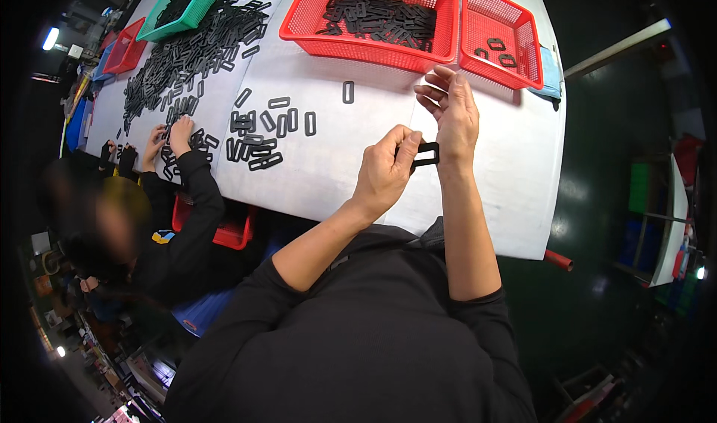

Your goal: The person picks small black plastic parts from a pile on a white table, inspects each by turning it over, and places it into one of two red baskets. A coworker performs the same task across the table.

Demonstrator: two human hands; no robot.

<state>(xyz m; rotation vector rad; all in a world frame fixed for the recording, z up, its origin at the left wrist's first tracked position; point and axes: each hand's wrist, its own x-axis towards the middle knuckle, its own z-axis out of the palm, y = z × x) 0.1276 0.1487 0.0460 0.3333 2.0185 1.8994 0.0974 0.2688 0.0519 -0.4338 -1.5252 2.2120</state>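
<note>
Head view: left grip (386, 165) pinches black frame (426, 162); right grip (457, 128) unclenched, tabletop (515, 176) between it and right edge (556, 176).

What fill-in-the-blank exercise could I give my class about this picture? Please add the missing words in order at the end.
1. The person's left hand pinches a frame coloured ____.
2. The small red basket stands to the ____ of the large red basket.
3. The bare part of the table is coloured ____.
4. The co-worker's hands appear on the ____ side of the picture.

Missing words: black; right; white; left.
</note>
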